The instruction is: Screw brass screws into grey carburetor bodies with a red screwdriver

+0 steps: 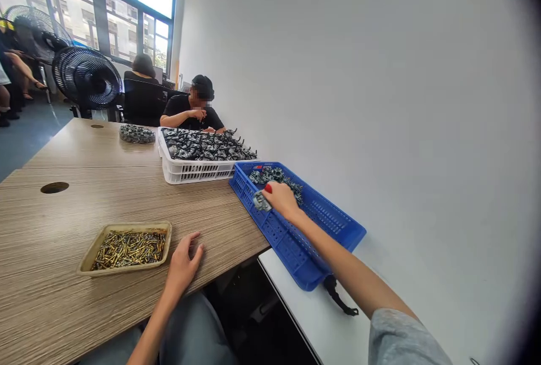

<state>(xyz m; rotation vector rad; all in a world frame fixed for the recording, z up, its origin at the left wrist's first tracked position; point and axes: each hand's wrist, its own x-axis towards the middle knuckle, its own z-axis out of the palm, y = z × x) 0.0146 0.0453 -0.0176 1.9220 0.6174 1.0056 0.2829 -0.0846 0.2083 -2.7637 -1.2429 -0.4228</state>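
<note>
My right hand [282,198] is closed on a small grey metal part [261,201], held above the near left wall of a blue plastic crate [291,252]. Inside that crate lies a heap of similar grey metal parts [273,175]. My left hand [185,259] rests on the wooden table [211,207] near its front edge, fingers apart and nothing in them. Just left of it sits a shallow cream tray [84,263] filled with brass-coloured, screw-like pieces [131,248].
A white crate [198,172] piled with black and grey parts stands farther back, beside a round container of metal pieces [137,134]. One person [198,107] sits behind it. A black fan [87,78] stands at left. The blue crate partly overhangs a white surface [304,308].
</note>
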